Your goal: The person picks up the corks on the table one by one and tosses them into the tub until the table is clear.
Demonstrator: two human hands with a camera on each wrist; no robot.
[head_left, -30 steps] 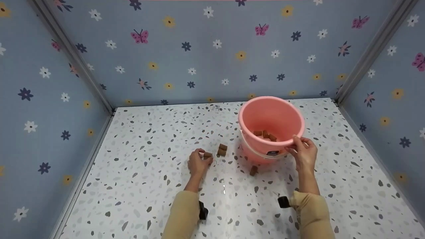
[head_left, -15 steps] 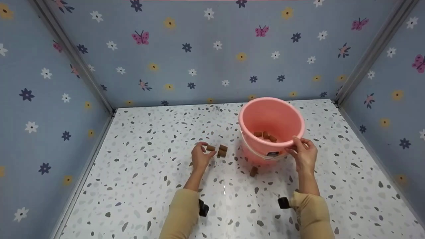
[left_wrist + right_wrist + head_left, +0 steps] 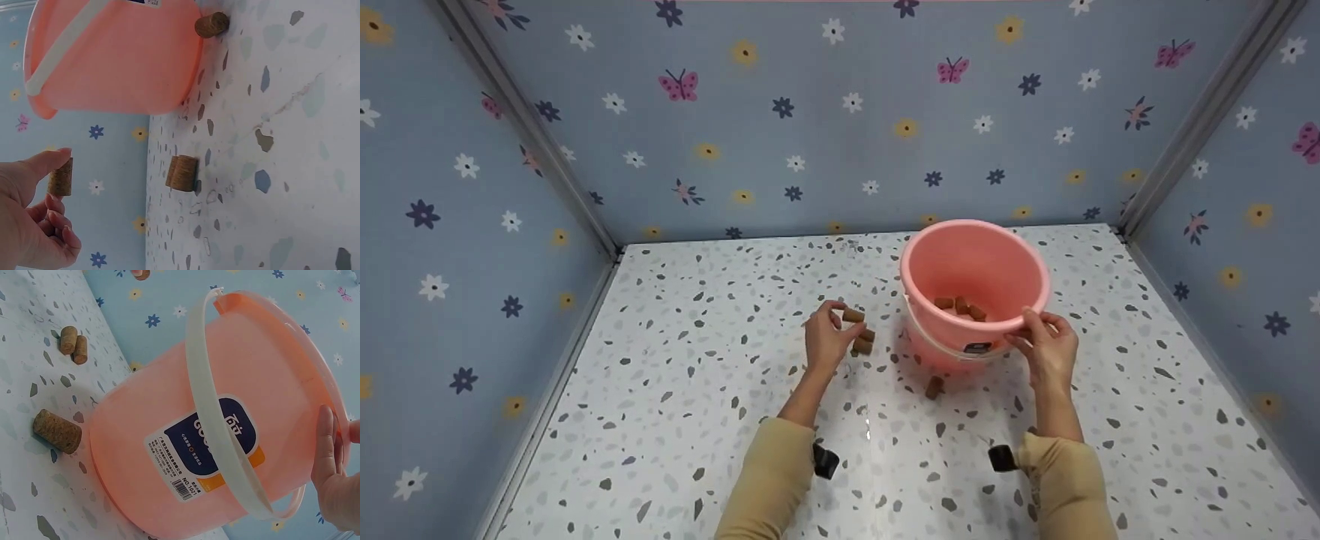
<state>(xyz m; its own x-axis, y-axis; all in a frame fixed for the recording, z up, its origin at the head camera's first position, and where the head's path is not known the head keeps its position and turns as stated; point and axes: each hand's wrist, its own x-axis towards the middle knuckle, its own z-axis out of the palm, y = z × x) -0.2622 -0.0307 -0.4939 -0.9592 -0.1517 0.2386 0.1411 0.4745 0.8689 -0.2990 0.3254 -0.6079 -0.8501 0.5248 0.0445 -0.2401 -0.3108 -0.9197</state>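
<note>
Head view: Fingers of the left hand (image 3: 826, 339) pinch a grainy, cylindrical cork (image 3: 853, 316) above the speckled tabletop (image 3: 682, 420), near a smooth pink plastic bucket (image 3: 971, 259), its rim (image 3: 996, 326) gripped by fingers of the right hand (image 3: 1051, 349).

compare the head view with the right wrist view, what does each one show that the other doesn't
Only the head view: three corks visible inside the pink bucket, and the left sleeve.

Only the right wrist view: the label's small print, barcode and "NO.1021" close enough to make out.

Both: the right hand gripping the bucket's rim, two corks side by side on the speckled surface, a single cork near the bucket's base, and the held cork in the left hand, just a sliver in the wrist view.
</note>
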